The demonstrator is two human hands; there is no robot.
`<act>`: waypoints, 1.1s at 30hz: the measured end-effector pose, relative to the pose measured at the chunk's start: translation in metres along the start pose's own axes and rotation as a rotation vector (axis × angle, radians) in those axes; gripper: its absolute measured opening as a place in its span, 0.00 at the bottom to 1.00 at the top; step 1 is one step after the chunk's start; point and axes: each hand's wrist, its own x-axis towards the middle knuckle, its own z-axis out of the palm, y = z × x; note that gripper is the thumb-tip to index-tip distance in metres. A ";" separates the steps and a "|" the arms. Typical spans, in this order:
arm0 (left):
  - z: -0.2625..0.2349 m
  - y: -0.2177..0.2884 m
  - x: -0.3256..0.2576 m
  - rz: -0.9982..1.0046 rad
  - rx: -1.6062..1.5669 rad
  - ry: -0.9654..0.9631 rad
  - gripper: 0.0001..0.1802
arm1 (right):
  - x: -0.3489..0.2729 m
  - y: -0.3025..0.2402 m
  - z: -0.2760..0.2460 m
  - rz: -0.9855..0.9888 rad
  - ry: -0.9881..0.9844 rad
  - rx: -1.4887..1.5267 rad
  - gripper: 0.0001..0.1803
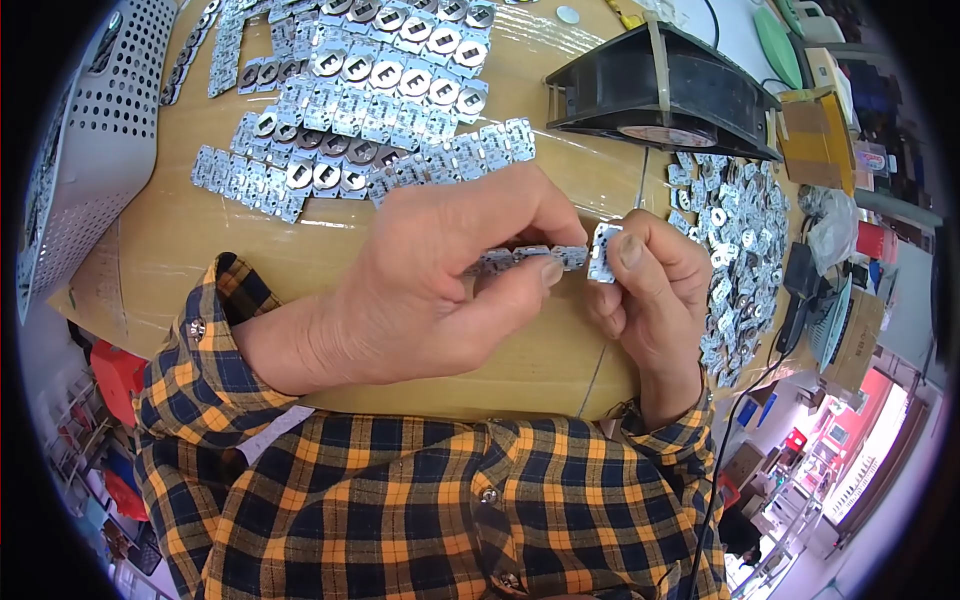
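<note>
Strip (570,259) of small pale-blue boards, joined in a row, runs roughly left to right, pinched in left hand (430,275), partly hidden by thumb and fingers. Single board (601,252), pale, rectangular, small dark marks, long side near vertical in view, gripped in right hand (660,280), just beside strip's right end; contact unclear.

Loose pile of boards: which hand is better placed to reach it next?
Probably the right hand: it is nearer the pile, pinching a small board; the left hand holds a strip farther away.
</note>
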 end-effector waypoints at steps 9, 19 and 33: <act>0.001 0.001 -0.002 0.101 0.341 0.061 0.11 | -0.003 0.000 0.006 -0.094 -0.011 -0.205 0.14; 0.005 -0.006 0.000 0.234 0.351 0.095 0.12 | -0.001 -0.002 0.005 -0.115 0.027 -0.277 0.17; 0.004 -0.005 0.000 0.222 0.352 0.126 0.13 | 0.000 0.000 0.002 -0.097 0.048 -0.194 0.16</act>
